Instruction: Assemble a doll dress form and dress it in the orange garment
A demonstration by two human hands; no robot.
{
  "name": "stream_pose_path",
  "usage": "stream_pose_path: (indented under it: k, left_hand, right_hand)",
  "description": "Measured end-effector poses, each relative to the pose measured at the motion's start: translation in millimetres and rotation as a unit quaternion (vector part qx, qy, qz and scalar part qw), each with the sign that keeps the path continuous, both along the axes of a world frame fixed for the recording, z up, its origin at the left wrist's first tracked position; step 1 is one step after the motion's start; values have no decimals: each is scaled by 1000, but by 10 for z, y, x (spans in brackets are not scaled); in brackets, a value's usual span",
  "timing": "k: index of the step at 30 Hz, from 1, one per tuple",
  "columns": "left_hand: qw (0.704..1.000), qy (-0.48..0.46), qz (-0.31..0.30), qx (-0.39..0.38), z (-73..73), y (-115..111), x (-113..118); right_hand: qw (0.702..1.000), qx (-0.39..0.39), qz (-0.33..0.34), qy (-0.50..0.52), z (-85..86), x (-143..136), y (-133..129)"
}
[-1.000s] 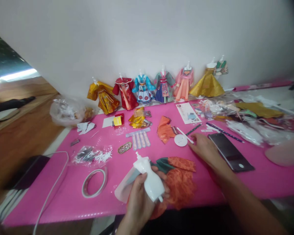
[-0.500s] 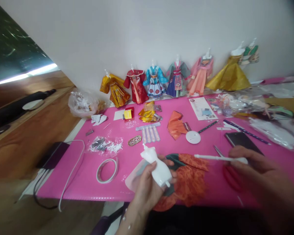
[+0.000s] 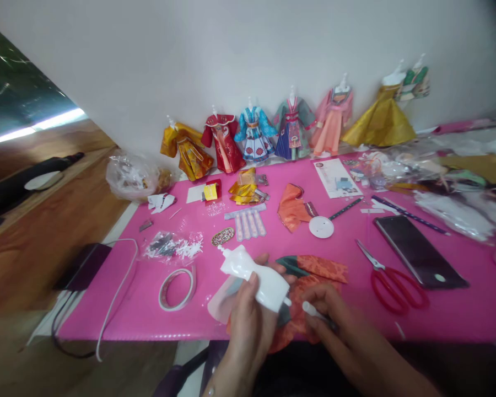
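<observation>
My left hand (image 3: 254, 314) is wrapped round a small white mannequin torso (image 3: 254, 275), its neck pointing to the upper left and a short peg sticking out at its lower end. Just right of that peg, my right hand (image 3: 334, 325) pinches a white stand rod (image 3: 312, 310), whose rounded end faces the torso without touching it. Most of the rod is hidden by the fingers. Beneath and behind both hands lies an orange and dark green fabric garment (image 3: 322, 268). A round white base disc (image 3: 321, 226) rests farther back, beside a piece of orange cloth (image 3: 292, 208).
Red-handled scissors (image 3: 397, 284) and a black phone (image 3: 419, 251) lie on the right. A tape roll (image 3: 177, 289) and a bag of small white parts (image 3: 173, 246) are at left. Dressed miniature mannequins (image 3: 253, 132) line the wall; plastic bags (image 3: 454, 215) crowd the back right.
My right hand has moved left from above the scissors to beside the torso, bringing the rod and turning it. The torso is tilted further to the left, and the scissors and phone are uncovered.
</observation>
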State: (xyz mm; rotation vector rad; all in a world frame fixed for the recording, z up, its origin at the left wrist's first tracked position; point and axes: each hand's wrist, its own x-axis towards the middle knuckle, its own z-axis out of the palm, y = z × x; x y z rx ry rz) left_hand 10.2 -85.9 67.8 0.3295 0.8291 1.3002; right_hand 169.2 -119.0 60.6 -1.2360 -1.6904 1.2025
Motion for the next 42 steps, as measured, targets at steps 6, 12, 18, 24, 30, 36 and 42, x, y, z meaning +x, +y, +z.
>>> stream_pose_path:
  k: [6, 12, 18, 24, 30, 36, 42]
  left_hand:
    - [999, 25, 32, 19, 6, -62, 34]
    - [997, 35, 55, 28, 42, -93, 71]
    - [995, 64, 72, 33, -47, -137, 101]
    - [989, 113, 73, 54, -158, -207, 138]
    - [980, 115, 41, 155, -167, -170, 106]
    - [967, 88, -42, 234, -191, -177, 25]
    - [969, 64, -93, 218, -91, -63, -21]
  right_hand:
    - [998, 50, -20, -33, -43, -10, 0]
    - [991, 90, -54, -84, -22, -19, -6]
    - [981, 133, -83, -118, -43, -44, -19]
    - [979, 164, -65, -102, -90, -73, -42]
    - [1000, -7, -24, -7, 31, -83, -34]
    - [932, -280, 41, 225, -52, -75, 36]
    - [916, -312, 48, 249, -135, -186, 46]
